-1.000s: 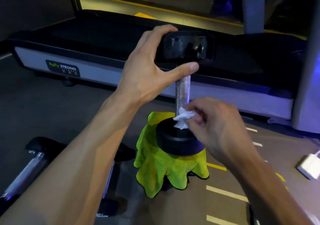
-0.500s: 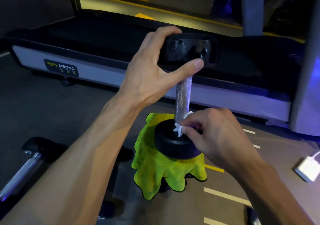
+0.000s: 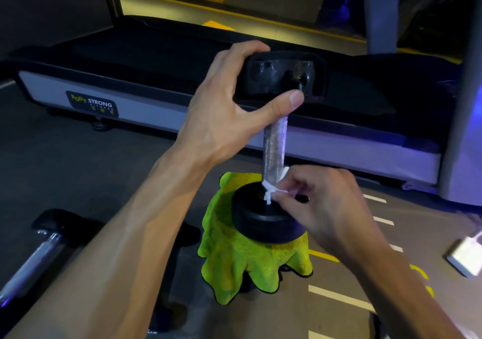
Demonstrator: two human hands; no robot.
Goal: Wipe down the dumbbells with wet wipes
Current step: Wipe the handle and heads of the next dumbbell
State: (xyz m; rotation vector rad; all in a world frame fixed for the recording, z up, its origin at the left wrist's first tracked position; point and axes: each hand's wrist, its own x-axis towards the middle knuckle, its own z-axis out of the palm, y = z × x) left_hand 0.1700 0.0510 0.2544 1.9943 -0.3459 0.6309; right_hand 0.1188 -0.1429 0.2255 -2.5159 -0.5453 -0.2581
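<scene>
Standing on end at the centre of the frame, the dumbbell (image 3: pixel 273 145) rests its lower head on a yellow-green cloth (image 3: pixel 242 257) draped over something hidden beneath. The left hand (image 3: pixel 229 111) grips the upper head, fingers curled over the far edge and thumb pressed along the near face, steadying it upright. The right hand (image 3: pixel 323 208), lower right of centre, pinches a small white wet wipe (image 3: pixel 271 192) between thumb and fingertips, pressed to the base of the knurled metal handle where it meets the lower head.

By its look this is a heavy, rigid piece: dark, likely rubber-coated heads and a steel bar. Balanced on soft cloth, it is probably top-heavy and prone to tipping, so the hold on the upper head seems the right one. The upper head's face glistens and may be slick there; the knurled bar would give a surer grip. The wipe is light, limp and easily torn on the knurling, so a gentle pinch suits it.

A second dumbbell (image 3: pixel 34 255) lies at lower left, a treadmill (image 3: pixel 156 109) crosses the upper frame, and a white packet (image 3: pixel 464 257) sits at the right edge.
</scene>
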